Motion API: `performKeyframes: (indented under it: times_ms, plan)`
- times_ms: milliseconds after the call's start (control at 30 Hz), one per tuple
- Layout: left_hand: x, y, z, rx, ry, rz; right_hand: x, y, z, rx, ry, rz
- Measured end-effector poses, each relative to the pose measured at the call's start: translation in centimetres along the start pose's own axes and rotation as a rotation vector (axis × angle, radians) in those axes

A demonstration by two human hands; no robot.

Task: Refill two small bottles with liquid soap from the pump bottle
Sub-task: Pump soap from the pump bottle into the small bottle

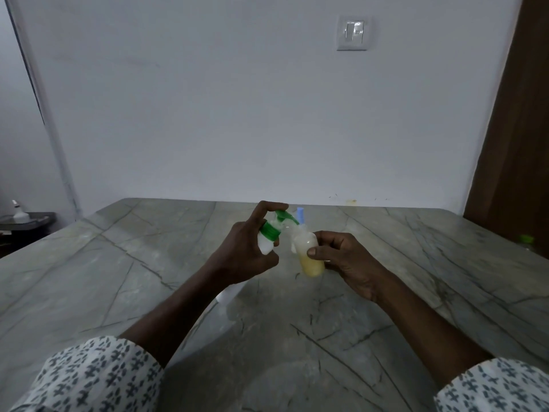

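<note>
Pump bottle [266,242] is cloudy white plastic with a ribbed green collar and green spout, tilted over the middle of the grey veined stone table [118,278]. Left hand [246,257] grips its neck, index finger on the pump. Right hand [346,258] fingers [332,237] pinch a small bottle [309,257] at the spout: clear, rounded, half full of yellowish soap.
</note>
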State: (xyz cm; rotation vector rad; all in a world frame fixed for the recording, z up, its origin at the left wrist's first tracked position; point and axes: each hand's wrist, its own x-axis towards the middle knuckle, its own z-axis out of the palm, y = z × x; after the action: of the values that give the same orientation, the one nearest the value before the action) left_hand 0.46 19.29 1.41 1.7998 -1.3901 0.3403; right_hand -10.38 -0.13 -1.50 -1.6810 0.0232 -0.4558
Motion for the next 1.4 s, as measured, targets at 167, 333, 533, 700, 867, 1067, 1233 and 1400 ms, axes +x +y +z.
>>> performKeyframes:
  times_ms: [167, 333, 533, 700, 867, 1067, 1233, 1400]
  plan:
    - [0.0, -0.1, 0.2, -0.005, -0.007, 0.006, 0.2, 0.1, 0.1, 0.000, 0.034, 0.006]
    - [0.0, -0.2, 0.3, -0.001, 0.006, 0.010, 0.2, 0.2, 0.1, -0.023, 0.035, 0.010]
    - [-0.2, -0.3, 0.7, -0.070, 0.107, 0.013, 0.2, -0.1, 0.3, 0.013, 0.027, -0.021]
    - [-0.3, -1.0, 0.9, -0.188, 0.191, -0.022, 0.2, 0.0, 0.5, 0.055, 0.062, -0.031]
    - [-0.2, -3.0, 0.5, -0.218, 0.301, -0.103, 0.2, 0.6, 0.6, 0.074, 0.124, -0.017]
    - [-0.4, -4.2, 0.0, -0.245, 0.290, -0.191, 0.1, 1.6, 1.3, -0.043, 0.101, 0.017]
    - [-0.6, -4.3, 0.1, -0.225, 0.251, -0.197, 0.1, 2.0, 1.8, -0.112, 0.086, 0.048]
    - [-0.5, -4.4, 0.1, -0.215, 0.285, -0.212, 0.2, 2.2, 2.0, -0.141, 0.101, 0.045]
